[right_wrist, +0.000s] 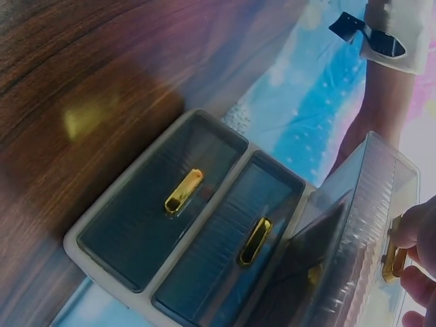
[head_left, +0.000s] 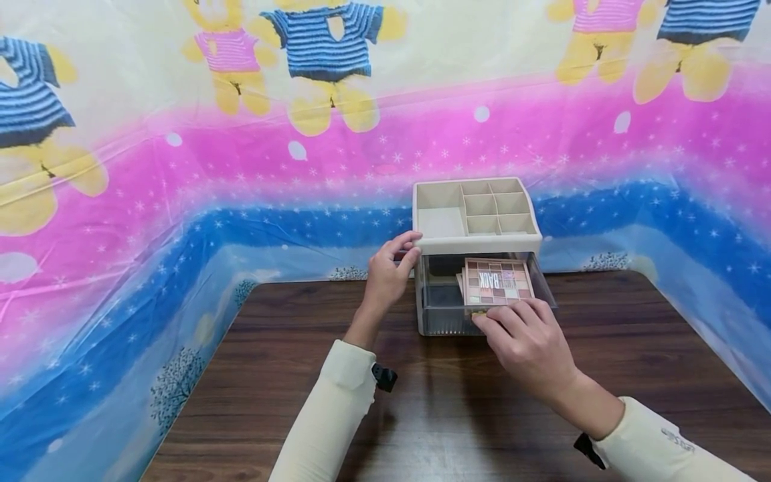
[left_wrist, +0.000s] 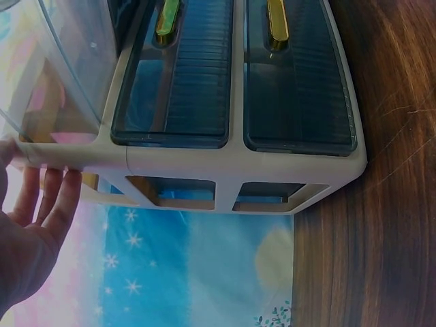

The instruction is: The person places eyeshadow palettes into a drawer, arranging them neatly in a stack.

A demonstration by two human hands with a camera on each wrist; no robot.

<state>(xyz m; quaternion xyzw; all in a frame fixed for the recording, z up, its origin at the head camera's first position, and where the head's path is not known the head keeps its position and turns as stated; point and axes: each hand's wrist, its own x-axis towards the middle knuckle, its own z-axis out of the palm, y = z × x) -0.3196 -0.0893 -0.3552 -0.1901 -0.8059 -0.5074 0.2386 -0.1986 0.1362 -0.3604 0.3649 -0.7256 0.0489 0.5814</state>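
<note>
A cream desktop organizer (head_left: 476,245) stands on the table, its clear smoky top drawer (head_left: 444,320) pulled out toward me. Inside the drawer lie flat makeup palettes (head_left: 500,281), stacked at its right; the upper one has a grid of pink and brown squares. My right hand (head_left: 533,338) pinches the gold handle (right_wrist: 391,267) on that drawer's front. At the organizer's upper left front corner, my left hand (head_left: 385,273) grips the frame, fingers along its side. Two lower drawers (left_wrist: 300,102) with gold handles are closed in both wrist views.
The organizer's top has several open compartments (head_left: 496,204). Under it spreads a dark wood-grain table (head_left: 289,375). A patterned cloth (head_left: 337,161) hangs behind and along the sides, close behind the organizer. Black straps with cameras (head_left: 384,377) sit at both sleeves.
</note>
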